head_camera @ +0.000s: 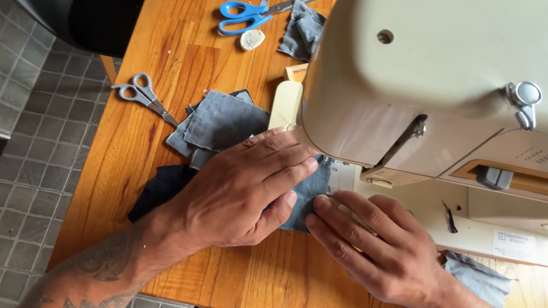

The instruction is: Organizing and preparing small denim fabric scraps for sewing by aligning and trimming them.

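both hands' fingers spread flat, left hand [241,192], right hand [374,248], pressing frayed blue-grey denim patch [307,194]

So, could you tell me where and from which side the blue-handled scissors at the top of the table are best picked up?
Take the blue-handled scissors by the two finger loops, coming from the left. The loops lie flat at the left end, over bare wooden table. The blades point right, their tips toward the sewing machine, beside a grey fabric scrap. A small white chalk piece sits just below the loops.

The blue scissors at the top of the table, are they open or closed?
Closed, or nearly so. The blue-handled scissors lie flat on the wooden table, their two handle loops side by side and the blades together as one narrow line.
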